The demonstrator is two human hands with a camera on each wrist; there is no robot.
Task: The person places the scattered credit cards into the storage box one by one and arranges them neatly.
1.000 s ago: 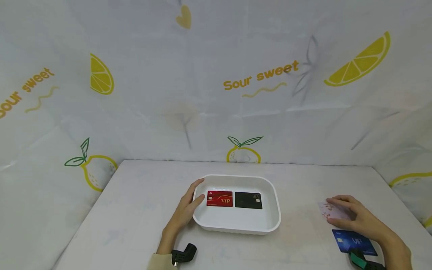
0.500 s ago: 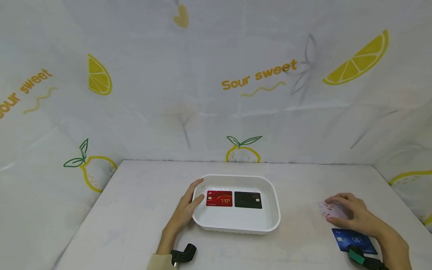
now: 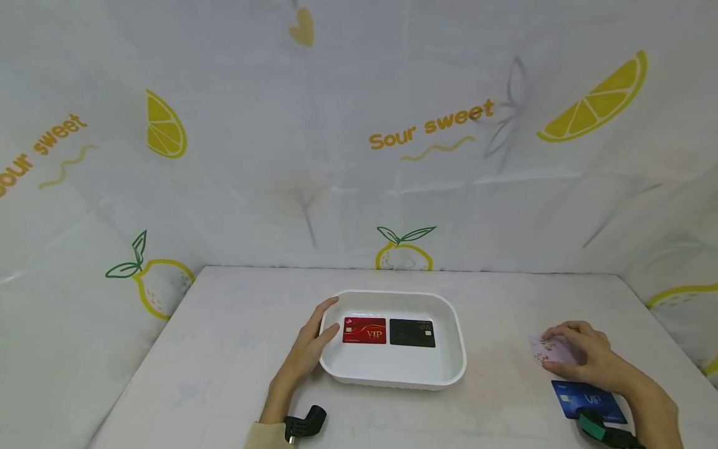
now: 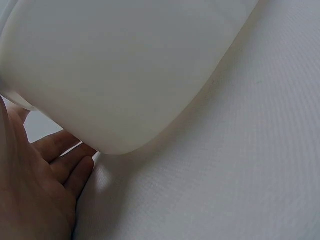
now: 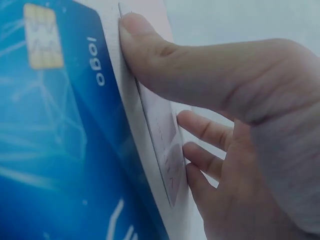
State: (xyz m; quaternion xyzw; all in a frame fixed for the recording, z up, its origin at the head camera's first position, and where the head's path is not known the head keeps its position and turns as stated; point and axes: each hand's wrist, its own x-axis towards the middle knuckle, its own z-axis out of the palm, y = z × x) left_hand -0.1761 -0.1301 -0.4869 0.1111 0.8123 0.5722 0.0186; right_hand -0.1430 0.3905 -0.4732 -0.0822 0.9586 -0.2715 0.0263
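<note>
At the left side of a white plastic tray [image 3: 387, 368], my left hand [image 3: 307, 349] grips the wall, thumb over the rim and fingers along the outside. The left wrist view shows fingers [image 4: 65, 152] against the tray's outer wall [image 4: 120, 80]. Inside lie a red VIP card [image 3: 364, 335] and a black VIP card [image 3: 412, 333], side by side. Over on the right, my right hand [image 3: 597, 360] pinches a pale pink flowered card [image 3: 541, 350] by opposite edges, thumb and fingers apart. The palm hides part of that card, which lies at the table surface.
A blue VIP card [image 3: 580, 396] lies just in front of the pink one, partly covered by the right wrist's black strap device [image 3: 608, 431]. A similar device [image 3: 305, 424] is on the left wrist. Behind the white table [image 3: 235, 324] hangs a lemon-printed sheet [image 3: 252, 206].
The right hand has shifted very slightly, its fingers a little more bent over the pink card. The left hand and tray have stayed put.
</note>
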